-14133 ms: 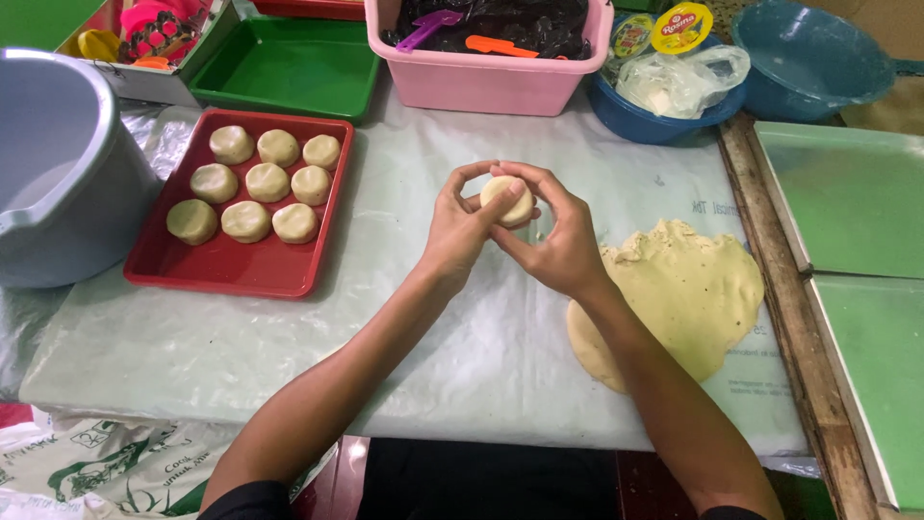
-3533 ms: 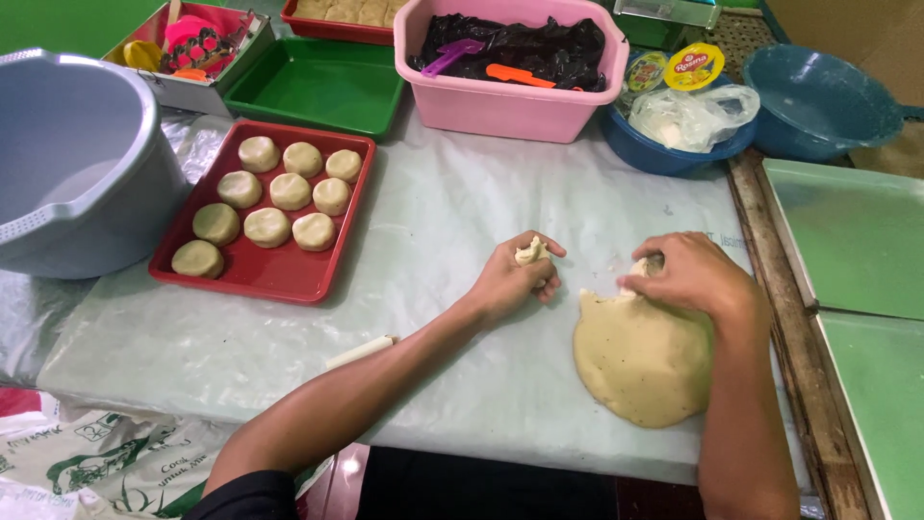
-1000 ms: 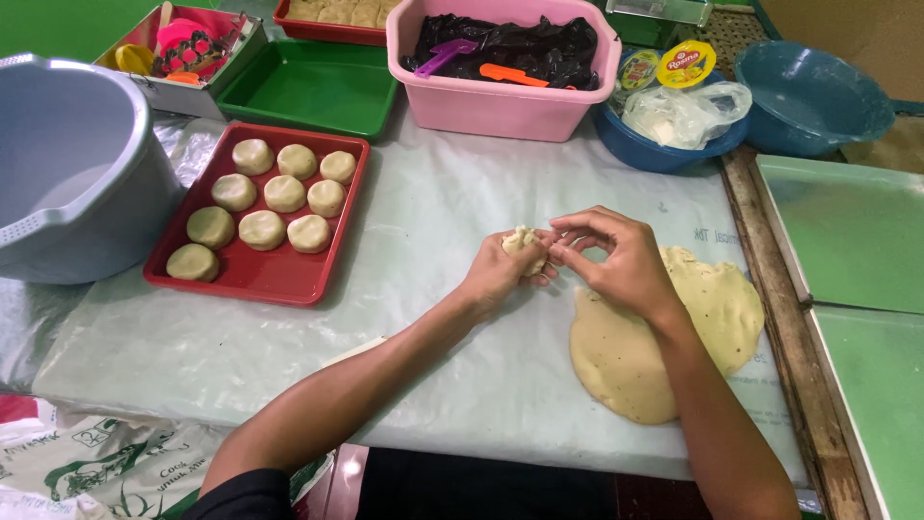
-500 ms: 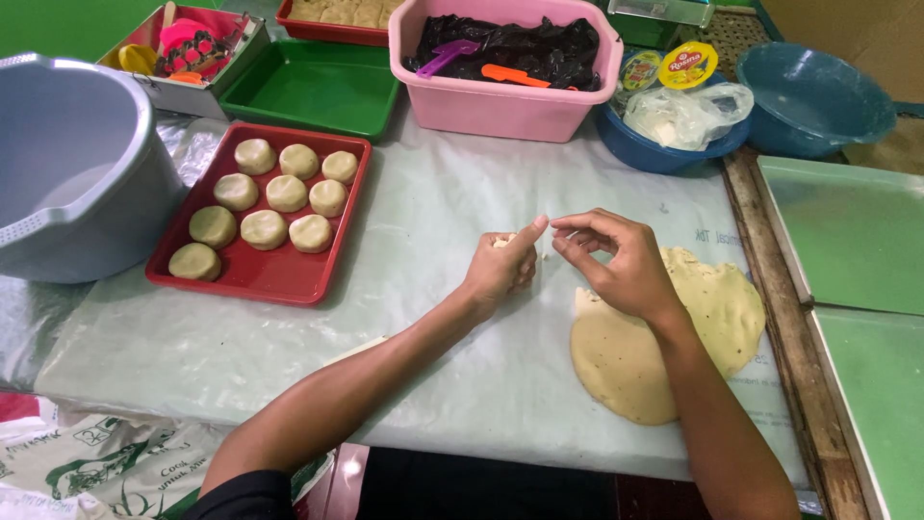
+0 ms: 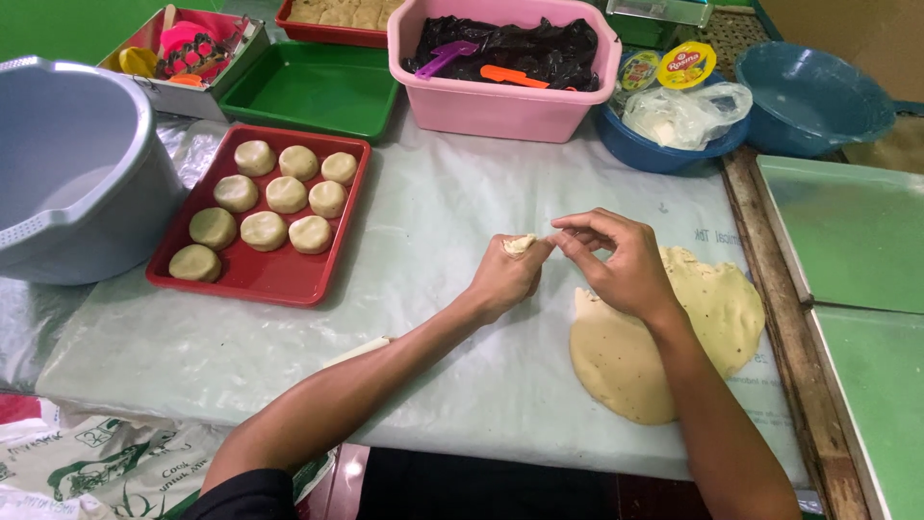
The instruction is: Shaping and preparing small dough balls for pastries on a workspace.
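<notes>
Two hands meet mid-table. Left hand (image 5: 508, 277) is clamped on a small dough piece (image 5: 520, 245), poking out at its 12 o'clock. Right hand (image 5: 624, 265), fingertips pinched together, sits just at its 3 o'clock, over the flat dough sheet (image 5: 712, 318).

Left hand (image 5: 507, 274): reaching forward on a bare forearm extending from the lower left, wrist straight, fingers curling into a loose fist, thumb pressing along the top. Right hand (image 5: 621, 265): hovering just beside the left, palm facing down, fingers (image 5: 577, 223) bending and pinching toward the left thumb; right forearm angling in from the lower right, wrist slightly flexing
</notes>
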